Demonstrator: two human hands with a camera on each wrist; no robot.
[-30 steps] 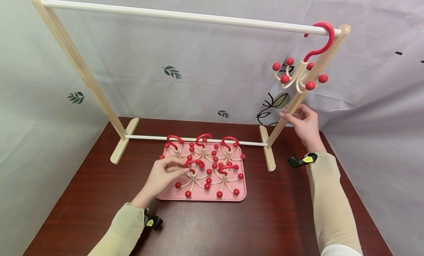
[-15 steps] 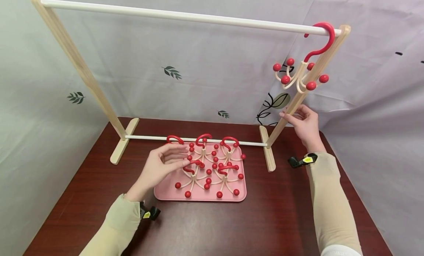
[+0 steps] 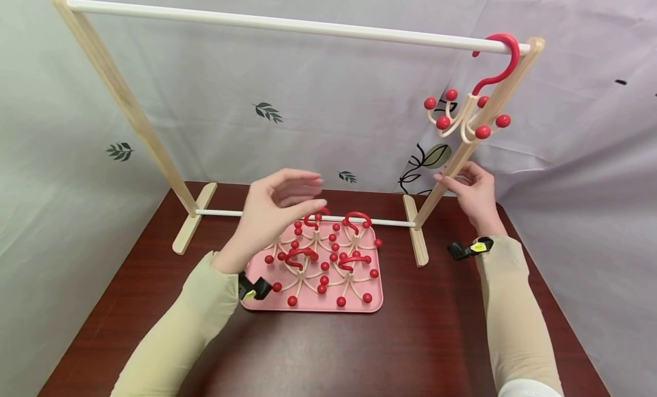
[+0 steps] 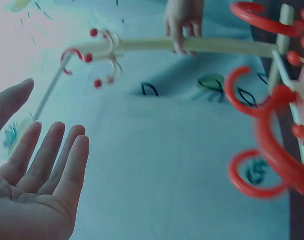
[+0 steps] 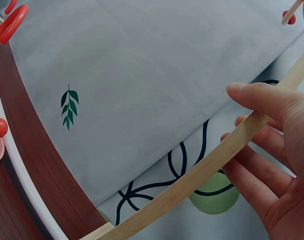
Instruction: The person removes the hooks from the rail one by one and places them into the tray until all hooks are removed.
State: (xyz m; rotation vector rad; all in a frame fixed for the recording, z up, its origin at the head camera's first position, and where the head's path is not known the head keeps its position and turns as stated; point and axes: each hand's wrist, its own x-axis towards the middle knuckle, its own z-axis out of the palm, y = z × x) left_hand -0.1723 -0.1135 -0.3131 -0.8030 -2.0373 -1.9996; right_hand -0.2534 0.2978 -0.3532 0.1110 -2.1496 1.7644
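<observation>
My left hand (image 3: pixel 274 211) is raised over the back left of the pink tray (image 3: pixel 328 307), fingers spread from the thumb and holding nothing. In the left wrist view, its palm (image 4: pixel 39 210) lies bare. Several small hangers with red hooks (image 3: pixel 301 259), cream arms and red ball tips sit on the tray. One back hook is hidden behind my left hand. Around the right wooden post (image 3: pixel 436 194) of the rack, my right hand (image 3: pixel 474 194) pinches with thumb and fingers. Another hanger (image 3: pixel 469 106) hangs by its red hook near the right end of the top bar.
The rack's white top bar (image 3: pixel 282 23) spans above the tray. A lower white bar (image 3: pixel 226 213) runs behind the tray, between two wooden feet (image 3: pixel 194 219). Patterned grey cloth (image 3: pixel 205 100) stands behind and beside the dark wooden table (image 3: pixel 318 351).
My left hand has left the front left hanger's red hook, drawn left, then risen up and toward the back. The hangers stay on the tray. My right hand keeps its grip on the post.
</observation>
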